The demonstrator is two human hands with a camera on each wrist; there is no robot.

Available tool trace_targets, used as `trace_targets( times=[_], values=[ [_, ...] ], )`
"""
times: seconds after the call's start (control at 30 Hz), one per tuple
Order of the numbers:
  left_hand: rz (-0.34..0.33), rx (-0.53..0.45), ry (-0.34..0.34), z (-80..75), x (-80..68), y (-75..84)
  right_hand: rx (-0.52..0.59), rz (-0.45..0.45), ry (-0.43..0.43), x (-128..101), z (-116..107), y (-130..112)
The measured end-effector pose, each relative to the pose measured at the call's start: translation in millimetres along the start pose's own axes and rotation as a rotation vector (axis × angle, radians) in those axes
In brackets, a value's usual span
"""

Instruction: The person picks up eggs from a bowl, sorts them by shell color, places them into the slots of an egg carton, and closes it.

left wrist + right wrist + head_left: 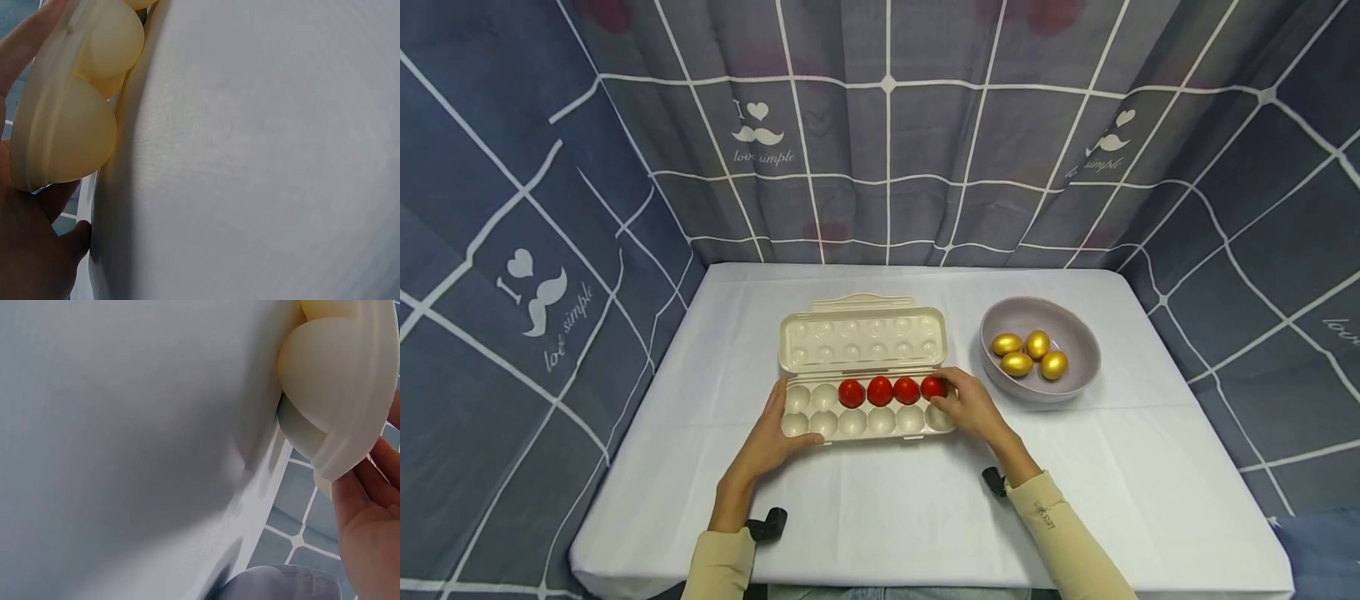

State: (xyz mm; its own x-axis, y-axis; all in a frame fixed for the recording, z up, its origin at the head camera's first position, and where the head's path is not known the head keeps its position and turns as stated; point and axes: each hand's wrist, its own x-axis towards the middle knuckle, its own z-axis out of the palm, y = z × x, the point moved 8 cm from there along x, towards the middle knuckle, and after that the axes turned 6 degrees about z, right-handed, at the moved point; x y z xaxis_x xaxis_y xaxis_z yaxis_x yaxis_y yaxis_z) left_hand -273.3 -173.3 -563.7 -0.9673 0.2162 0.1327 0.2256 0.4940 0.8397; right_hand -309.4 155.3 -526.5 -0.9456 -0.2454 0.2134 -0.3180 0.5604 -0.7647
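Note:
An open cream plastic egg carton (pixel 865 337) lies on the table, its lid folded back. Several glossy red eggs (pixel 880 391) sit in its back row, round as seen from above. My left hand (pixel 769 442) grips the carton's left end, thumb at the front edge. In the left wrist view, that hand (pixel 31 250) is around the carton's pale rounded cups (pixel 81 134). My right hand (pixel 973 408) pinches the rightmost red egg (pixel 932 387) at the back row's right end. The right wrist view shows this hand (pixel 369 531) against the carton's end; the egg is hidden there.
A greyish-mauve bowl (pixel 1078 333) with several golden eggs (pixel 1017 364) stands right of the carton. The front row and two left back cups hold no eggs. White cloth covers the table (pixel 880 517); grey-blue checked curtains (pixel 850 150) surround its back and sides.

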Motion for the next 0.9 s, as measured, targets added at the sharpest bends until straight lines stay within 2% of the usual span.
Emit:
trace_targets(
  times=[0.23, 0.73, 0.9],
  values=[
    [0.012, 0.002, -0.003, 0.5, 0.6, 1.2, 0.067, 0.012, 0.011, -2.8, 0.1, 0.9],
    [-0.006, -0.004, -0.006, 1.1, -1.0, 2.9, 0.229, 0.146, 0.041, -2.8, -0.5, 9.5],
    [-0.007, -0.002, -0.004, 0.7, -1.2, 3.3, 0.277, 0.141, 0.035, -3.6, -4.3, 2.3]
  ],
)
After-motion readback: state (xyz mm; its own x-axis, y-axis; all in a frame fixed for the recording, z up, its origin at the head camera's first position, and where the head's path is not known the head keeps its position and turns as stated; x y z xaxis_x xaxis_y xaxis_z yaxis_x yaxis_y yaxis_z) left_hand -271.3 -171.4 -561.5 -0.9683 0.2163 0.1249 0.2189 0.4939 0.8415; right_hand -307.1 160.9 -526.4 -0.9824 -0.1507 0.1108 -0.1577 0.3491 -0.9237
